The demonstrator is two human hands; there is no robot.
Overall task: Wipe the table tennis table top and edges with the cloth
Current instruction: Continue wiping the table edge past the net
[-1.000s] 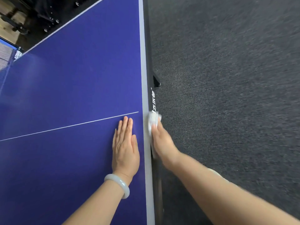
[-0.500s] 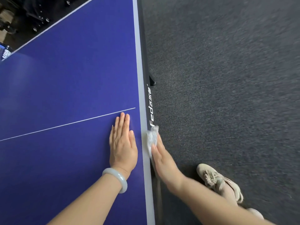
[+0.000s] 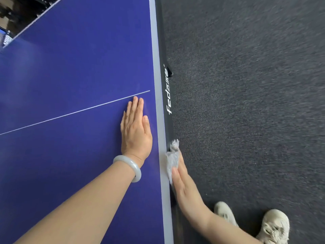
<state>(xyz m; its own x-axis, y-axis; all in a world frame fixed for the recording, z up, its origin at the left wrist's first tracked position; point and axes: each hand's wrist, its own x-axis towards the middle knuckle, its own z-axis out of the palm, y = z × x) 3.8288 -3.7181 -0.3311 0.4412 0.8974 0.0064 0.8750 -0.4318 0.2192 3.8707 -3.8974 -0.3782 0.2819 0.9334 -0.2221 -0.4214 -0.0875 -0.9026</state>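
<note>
The blue table tennis table top [image 3: 75, 71] fills the left of the view, with a white border stripe and a black side edge [image 3: 168, 95] bearing white lettering. My left hand [image 3: 136, 131] lies flat on the blue top just below the thin white centre line, fingers straight, a pale bangle on the wrist. My right hand [image 3: 184, 187] presses a small grey-white cloth [image 3: 172, 159] against the black side edge, fingers straight along it. Part of the cloth sticks out beyond my fingertips.
Dark grey carpet [image 3: 246, 103] covers the floor to the right of the table. My two pale shoes [image 3: 274, 226] stand at the bottom right. A table leg foot [image 3: 169, 73] juts out under the edge. Dark equipment sits beyond the far corner at top left.
My right hand has slid the cloth back along the side edge toward me, uncovering the lettering. My left hand stays flat in the same place. My shoes have come into view.
</note>
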